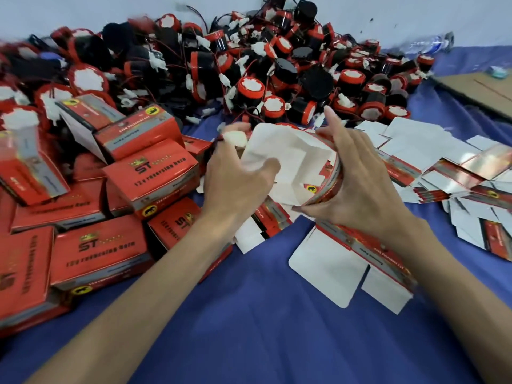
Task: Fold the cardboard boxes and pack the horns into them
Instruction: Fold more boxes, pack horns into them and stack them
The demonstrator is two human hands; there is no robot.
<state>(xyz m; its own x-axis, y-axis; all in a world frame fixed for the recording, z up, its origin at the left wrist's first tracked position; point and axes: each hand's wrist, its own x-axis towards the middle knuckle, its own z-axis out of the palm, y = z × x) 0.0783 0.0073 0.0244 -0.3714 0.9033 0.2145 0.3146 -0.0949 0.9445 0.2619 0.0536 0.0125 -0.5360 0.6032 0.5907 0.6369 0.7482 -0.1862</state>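
A clear stretch of blue cloth [263,328] lies open toward 6 o'clock between the forearms; every other side is crowded. At centre, the half-folded carton [288,167] shows its matt white inside and glossy red printed outside, its flaps still splayed. The left hand [235,184] curls its fingers [266,164] and thumb round the carton's 9 o'clock edge, while the right hand [357,178] grips the red wall at 3 o'clock, forefinger raised. Just beneath, a flat carton blank [332,267] lies white side up with rounded flap corners. At 9 o'clock, finished red boxes [97,256] are stacked, touching one another. From 10 to 1 o'clock, a heap of round black-and-red horns [249,90] with thin wires hems in the far edge. At 3 o'clock, more flat blanks [457,173] overlap loosely. A brown cardboard sheet [479,90] sits at 2 o'clock.
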